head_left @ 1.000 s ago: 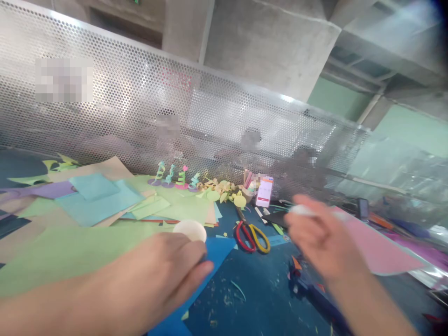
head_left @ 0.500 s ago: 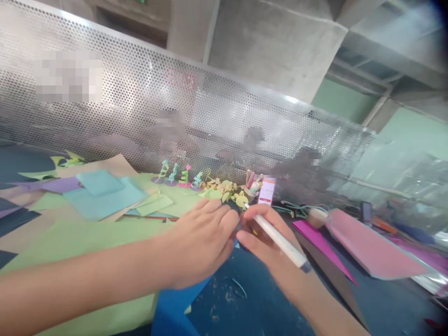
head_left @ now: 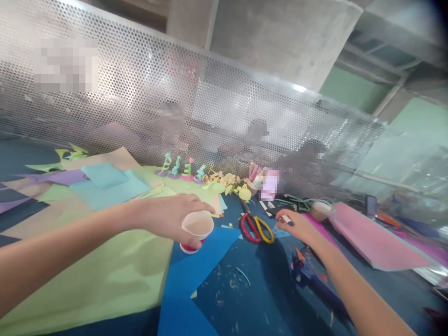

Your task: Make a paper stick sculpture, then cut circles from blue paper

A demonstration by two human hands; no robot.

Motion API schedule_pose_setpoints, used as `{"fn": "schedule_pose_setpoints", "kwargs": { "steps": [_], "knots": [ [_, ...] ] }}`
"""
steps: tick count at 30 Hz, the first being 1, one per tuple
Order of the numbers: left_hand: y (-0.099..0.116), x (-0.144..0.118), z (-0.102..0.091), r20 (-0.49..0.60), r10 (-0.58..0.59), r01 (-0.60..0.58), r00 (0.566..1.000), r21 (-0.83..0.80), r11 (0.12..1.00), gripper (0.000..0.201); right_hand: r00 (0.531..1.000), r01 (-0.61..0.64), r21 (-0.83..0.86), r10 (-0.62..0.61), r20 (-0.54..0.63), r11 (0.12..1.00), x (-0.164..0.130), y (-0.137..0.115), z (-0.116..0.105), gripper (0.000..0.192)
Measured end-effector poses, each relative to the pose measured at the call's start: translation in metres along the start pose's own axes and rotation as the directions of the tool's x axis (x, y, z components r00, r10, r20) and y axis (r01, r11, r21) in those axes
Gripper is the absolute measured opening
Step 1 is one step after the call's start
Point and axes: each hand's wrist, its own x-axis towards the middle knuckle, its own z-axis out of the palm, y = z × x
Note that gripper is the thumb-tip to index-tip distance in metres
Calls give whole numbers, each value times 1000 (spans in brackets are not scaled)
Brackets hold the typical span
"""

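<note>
left hand (head_left: pixel 171 217) at centre frame wraps its fingers round a paper cup (head_left: pixel 197 229), white with a red base, rim up. the cup stands on a blue paper sheet (head_left: pixel 196 266) at the edge of a big light green sheet (head_left: pixel 105 275), so the grip looks like it just steadies the cup upright on the paper. right hand (head_left: pixel 297 226) at centre right is curled shut round a white pen (head_left: pixel 286 219), only the tip end pokes out past the fingers; hand sits low near the bench (head_left: pixel 266 298), close beside red and yellow scissors (head_left: pixel 255 228) that lie flat with handles toward the camera. the hands are well apart, scissors between them.

bench is dark blue, littered with small paper scraps. left of frame: stacked sheets, teal (head_left: pixel 108 184), purple, tan, green, fanned loosely. along the back, against a perforated metal screen (head_left: pixel 175 93), a row of small curled paper figures (head_left: pixel 182 168) stands on round bases, then a heap of yellow-green cut shapes (head_left: pixel 227 183) and a cup of pens. right of frame: pink sheets (head_left: pixel 364 233), a tape roll (head_left: pixel 320 210) on top of them, cables near it. dark blue tool (head_left: pixel 308 275) lies under the right forearm, cannot tell what it is.
</note>
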Motion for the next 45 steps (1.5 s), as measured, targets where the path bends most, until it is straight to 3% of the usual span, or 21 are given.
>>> {"fn": "schedule_pose_setpoints", "kwargs": {
  "steps": [2,5,8,11,13,18,28,35,39,45],
  "knots": [
    [-3,1,2,46,12,-10,999,-45,999,65,998,-24,54,27,-54,998,-1,0,9,12],
    [-3,5,4,45,-2,6,999,-92,996,58,997,-18,230,34,-67,973,-10,-22,32,19],
    [-3,9,4,-8,3,-4,1000,-115,993,55,996,-56,448,21,84,892,-23,-54,63,31],
    [-3,12,5,-39,24,-29,999,-129,991,57,985,-111,589,9,174,801,-37,-82,94,21],
    [-3,13,7,-46,24,-30,999,-132,991,57,973,-184,707,27,227,683,-44,-95,109,17],
    [-4,14,15,-51,-1,-6,999,-147,989,54,959,-284,776,153,240,563,-47,-106,131,25],
    [-9,17,26,9,22,-21,1000,-152,988,54,946,-316,817,222,235,482,-45,-101,141,26],
    [-6,15,30,42,-58,65,997,-204,977,57,953,-303,812,165,254,498,-48,-96,140,24],
    [-3,14,33,50,-60,70,997,-226,972,56,954,-298,837,109,280,459,-49,-94,135,21],
    [-4,14,33,57,-6,13,998,-124,992,62,959,-283,847,162,234,450,-53,-92,134,14]
  ]
}}
